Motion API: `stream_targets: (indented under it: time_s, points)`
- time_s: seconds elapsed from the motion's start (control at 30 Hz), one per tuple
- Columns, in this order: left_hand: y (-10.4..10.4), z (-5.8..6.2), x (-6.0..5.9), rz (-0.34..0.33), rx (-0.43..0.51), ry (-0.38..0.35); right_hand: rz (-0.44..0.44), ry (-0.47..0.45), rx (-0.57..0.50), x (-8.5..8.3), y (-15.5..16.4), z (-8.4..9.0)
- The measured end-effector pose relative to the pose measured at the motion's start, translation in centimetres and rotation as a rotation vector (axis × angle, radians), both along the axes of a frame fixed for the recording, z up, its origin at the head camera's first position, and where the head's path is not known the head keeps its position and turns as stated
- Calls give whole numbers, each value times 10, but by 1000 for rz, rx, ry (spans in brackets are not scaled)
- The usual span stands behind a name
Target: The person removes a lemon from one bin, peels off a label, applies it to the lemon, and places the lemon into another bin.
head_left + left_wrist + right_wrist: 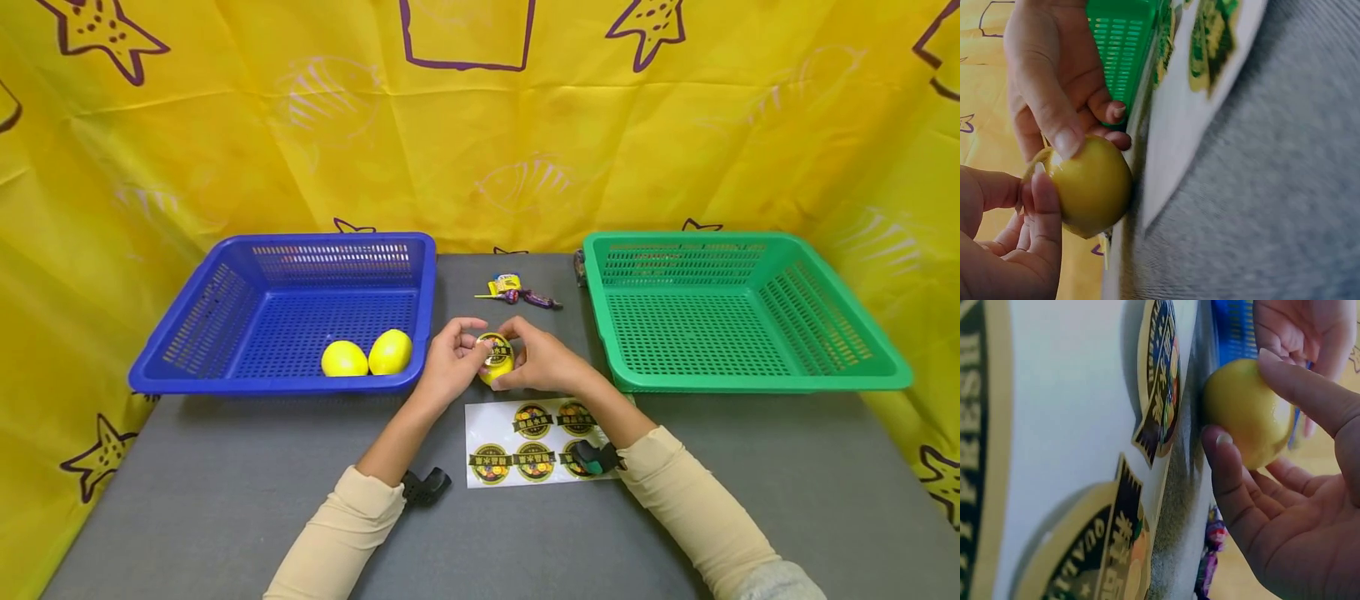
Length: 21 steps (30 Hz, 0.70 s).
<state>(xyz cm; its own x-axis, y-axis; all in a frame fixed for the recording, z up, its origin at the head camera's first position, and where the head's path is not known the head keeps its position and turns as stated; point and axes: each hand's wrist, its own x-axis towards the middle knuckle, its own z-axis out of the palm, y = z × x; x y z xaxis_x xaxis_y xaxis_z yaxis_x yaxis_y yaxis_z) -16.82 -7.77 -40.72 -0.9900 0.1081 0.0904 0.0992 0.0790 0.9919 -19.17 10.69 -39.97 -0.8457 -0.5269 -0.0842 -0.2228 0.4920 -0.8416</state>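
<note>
Both hands hold one yellow lemon (495,360) just above the grey table (225,483), between the two baskets. A round black and gold sticker (496,347) sits on the lemon's top. My left hand (450,360) grips the lemon (1092,187) from the left with thumb and fingers. My right hand (542,360) curls round the lemon (1247,412) from the right, thumb on top. A white sticker sheet (534,442) with several round stickers lies on the table just in front of the hands.
A blue basket (288,312) at the left holds two lemons (367,354). An empty green basket (735,310) stands at the right. Wrapped candies (517,292) lie between the baskets at the back. Yellow patterned cloth (480,125) surrounds the table.
</note>
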Motion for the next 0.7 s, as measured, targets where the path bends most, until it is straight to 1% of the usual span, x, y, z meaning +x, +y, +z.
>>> stream_targets:
  time_s: [0.2, 0.37, 0.53, 0.7]
  points:
    - [-2, -6, -4, -20, 25, -4, -20, 50, 24, 2, -1, -2]
    - [-6, -10, -5, -50, 26, -4, -10, 57, 10, 4, 0, -5]
    - [-9, -8, -7, -92, 10, -28, 15, 38, -4, 4, 2, -2]
    - [-10, -4, -7, -140, 10, -72, 28, 31, 0, 4, 5, -1]
